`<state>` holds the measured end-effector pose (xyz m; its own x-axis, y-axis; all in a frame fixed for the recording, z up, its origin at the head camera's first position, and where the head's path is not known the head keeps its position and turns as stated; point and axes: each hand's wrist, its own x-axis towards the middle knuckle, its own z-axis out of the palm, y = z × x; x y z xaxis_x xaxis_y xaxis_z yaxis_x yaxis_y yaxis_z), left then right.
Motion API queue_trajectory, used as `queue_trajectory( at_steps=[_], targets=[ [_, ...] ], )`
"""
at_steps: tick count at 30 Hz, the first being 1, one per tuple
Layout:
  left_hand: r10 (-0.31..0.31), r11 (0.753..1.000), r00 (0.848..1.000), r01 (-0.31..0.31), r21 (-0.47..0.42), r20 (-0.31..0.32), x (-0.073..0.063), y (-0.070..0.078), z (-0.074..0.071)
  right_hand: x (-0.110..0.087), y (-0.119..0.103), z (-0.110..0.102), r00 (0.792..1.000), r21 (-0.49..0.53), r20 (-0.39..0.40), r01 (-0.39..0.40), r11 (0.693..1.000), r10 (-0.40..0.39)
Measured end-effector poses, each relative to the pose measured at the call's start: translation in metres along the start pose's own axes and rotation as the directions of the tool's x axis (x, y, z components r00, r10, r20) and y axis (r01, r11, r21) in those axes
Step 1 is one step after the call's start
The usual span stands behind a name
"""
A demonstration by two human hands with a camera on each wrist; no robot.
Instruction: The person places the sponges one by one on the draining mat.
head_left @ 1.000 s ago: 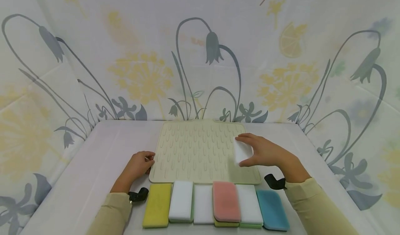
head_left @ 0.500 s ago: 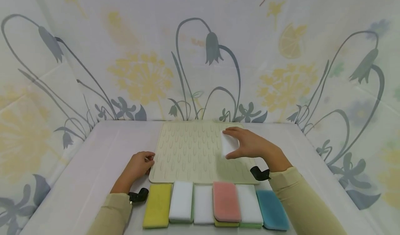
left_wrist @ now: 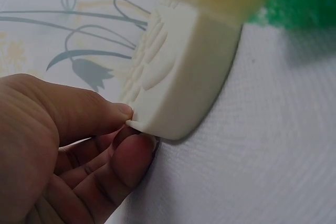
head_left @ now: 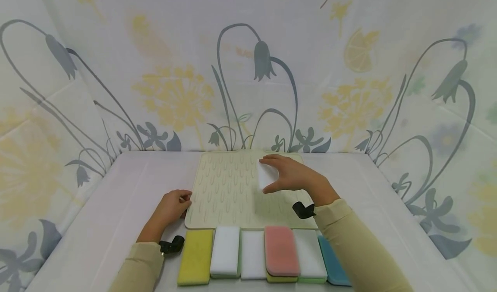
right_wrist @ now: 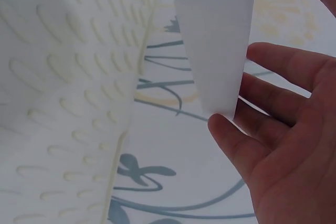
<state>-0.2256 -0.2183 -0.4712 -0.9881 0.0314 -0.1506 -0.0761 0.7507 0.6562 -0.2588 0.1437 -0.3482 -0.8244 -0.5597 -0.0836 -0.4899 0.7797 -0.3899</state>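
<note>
White block point(right_wrist: 218, 40), plain and flat-faced

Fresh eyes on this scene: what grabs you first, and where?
Probably the row of sponges, bright yellow, pink and blue among white ones, along the near side of the cream mat. Next, the right hand holding a white block over the mat, while the left hand pinches its left edge. Behind, a flower-printed cloth fills the background.
</note>
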Motion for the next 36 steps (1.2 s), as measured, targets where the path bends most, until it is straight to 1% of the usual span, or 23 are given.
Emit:
queue_trajectory(
  at_steps=[5,10,14,24,27,34,36],
  targets=[
    [0.006,1.0,1.0,-0.006,-0.01,-0.003,-0.001,0.0,0.0,0.012,-0.007,0.0,1.0,-0.012,0.003,0.02,1.0,-0.02],
    [-0.004,1.0,1.0,0.004,-0.002,-0.008,-0.001,-0.001,0.002,0.024,-0.013,0.0,1.0,0.004,0.016,0.012,1.0,-0.012],
    [-0.003,1.0,1.0,0.003,0.005,-0.013,-0.001,-0.001,0.002,0.035,-0.015,0.001,1.0,0.007,0.014,0.011,1.0,-0.011],
    [0.006,1.0,1.0,-0.006,-0.013,-0.012,0.0,-0.001,0.0,0.06,-0.02,0.004,1.0,0.016,0.014,0.025,1.0,-0.025],
    [0.013,1.0,1.0,-0.013,-0.017,-0.016,0.001,-0.002,0.0,0.068,-0.022,0.006,1.0,0.014,0.015,0.027,1.0,-0.027],
    [0.053,0.999,0.998,-0.052,0.012,-0.04,0.0,-0.005,0.0,0.086,-0.026,0.011,0.999,0.0,0.029,0.03,1.0,-0.03],
    [0.05,0.999,0.998,-0.05,0.003,-0.038,0.0,-0.006,0.0,0.091,-0.028,0.013,0.999,0.006,0.03,0.034,0.999,-0.034]
  ],
)
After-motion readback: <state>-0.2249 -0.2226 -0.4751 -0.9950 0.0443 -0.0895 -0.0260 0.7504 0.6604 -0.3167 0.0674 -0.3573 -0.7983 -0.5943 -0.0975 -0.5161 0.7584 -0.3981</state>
